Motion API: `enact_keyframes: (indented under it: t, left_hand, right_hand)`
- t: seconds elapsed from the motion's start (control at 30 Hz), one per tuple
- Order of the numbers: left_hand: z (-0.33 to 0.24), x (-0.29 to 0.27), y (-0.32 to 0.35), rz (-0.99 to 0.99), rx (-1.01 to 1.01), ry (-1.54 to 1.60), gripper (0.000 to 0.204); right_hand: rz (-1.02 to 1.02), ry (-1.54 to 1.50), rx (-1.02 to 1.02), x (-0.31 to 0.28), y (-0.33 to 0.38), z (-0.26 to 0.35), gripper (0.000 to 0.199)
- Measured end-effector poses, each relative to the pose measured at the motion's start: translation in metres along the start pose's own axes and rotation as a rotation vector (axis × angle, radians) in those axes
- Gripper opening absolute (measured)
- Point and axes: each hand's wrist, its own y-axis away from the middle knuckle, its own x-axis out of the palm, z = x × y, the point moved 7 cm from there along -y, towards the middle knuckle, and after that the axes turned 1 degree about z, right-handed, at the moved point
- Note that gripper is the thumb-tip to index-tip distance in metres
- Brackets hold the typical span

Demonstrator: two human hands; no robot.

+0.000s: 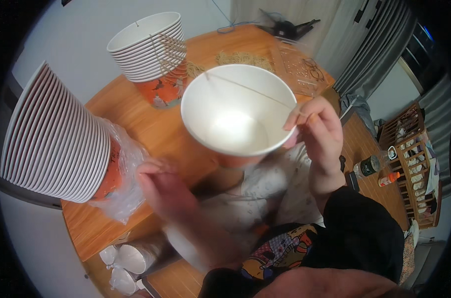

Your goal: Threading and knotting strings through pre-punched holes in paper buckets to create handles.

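Observation:
A white-lined paper bucket (235, 111) with an orange outside is tilted toward me above my lap. My right hand (320, 131) is closed at its right rim, fingers pinched where a thin tan cord (250, 90) ends. That cord runs across the mouth from the bucket's far left rim. My left hand (158, 186) is smeared by motion, so its fingers cannot be read. It is left of the bucket, beside a clear plastic bag (123, 198) around the base of a tall stack of paper buckets (56, 139).
Another bucket stack (148, 54), hung with cords, stands on the wooden table (131, 116). Behind my bucket lie a heap of tan cords (245, 60) and a clear tray (297, 69). Bagged white cups (133, 258) are below the table's left edge. Bottles (368, 166) stand on the right.

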Motion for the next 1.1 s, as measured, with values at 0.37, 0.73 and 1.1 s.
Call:
enact_keyframes:
  t: [0.37, 0.73, 1.1]
  left_hand:
    - [0.047, 0.076, 0.054, 0.676, -0.843, -0.47, 0.023]
    - [0.084, 0.063, 0.066, 0.633, -0.97, -0.428, 0.036]
    - [0.088, 0.071, 0.063, 0.4, -0.964, 0.183, 0.029]
  right_hand:
    - [0.183, 0.299, 0.024, 0.038, 0.002, -0.022, 0.013]
    - [0.249, 0.16, 0.052, 0.045, 0.007, -0.031, 0.013]
    - [0.3, -0.785, 0.245, 0.034, 0.029, -0.052, 0.023]
